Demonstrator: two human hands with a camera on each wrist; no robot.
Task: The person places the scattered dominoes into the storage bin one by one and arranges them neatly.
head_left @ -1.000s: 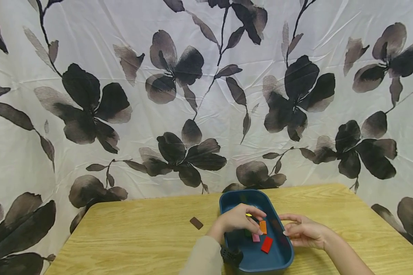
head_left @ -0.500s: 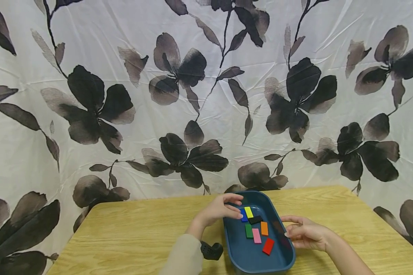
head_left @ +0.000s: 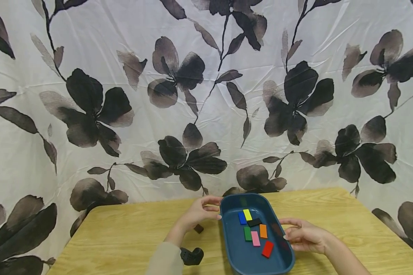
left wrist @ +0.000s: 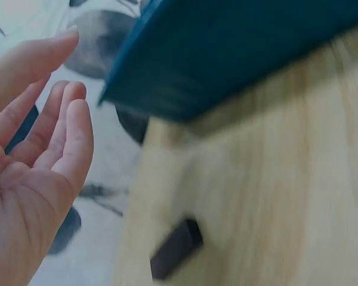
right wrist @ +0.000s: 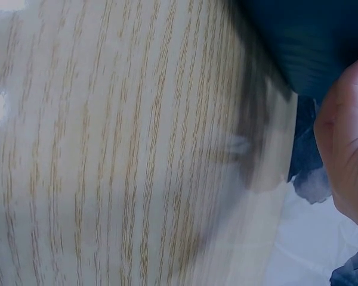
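Observation:
A dark blue rectangular bin (head_left: pixel 228 244) stands on the table with several small flat blocks inside. Among them are a red block (head_left: pixel 267 249), a pink block (head_left: pixel 255 238) and a blue block (head_left: pixel 242 218). My left hand (head_left: pixel 197 214) is beside the bin's left rim, its fingers loosely bent and nothing between them, as the left wrist view also shows. Below that hand a dark brown block (left wrist: pixel 176 249) lies on the tabletop, partly covered by the hand in the head view. With relaxed fingers, my right hand (head_left: pixel 308 236) touches the outside of the bin's right wall.
The wood-grain table (head_left: pixel 130 240) extends to both sides of the bin. A white cloth (head_left: pixel 227 114) with dark flowers hangs right behind its far edge. On my left wrist sits a black strap mount (head_left: pixel 192 256).
My left hand has moved left, from over the blocks inside the bin to outside its left rim, carrying nothing. My right hand stays at the right wall.

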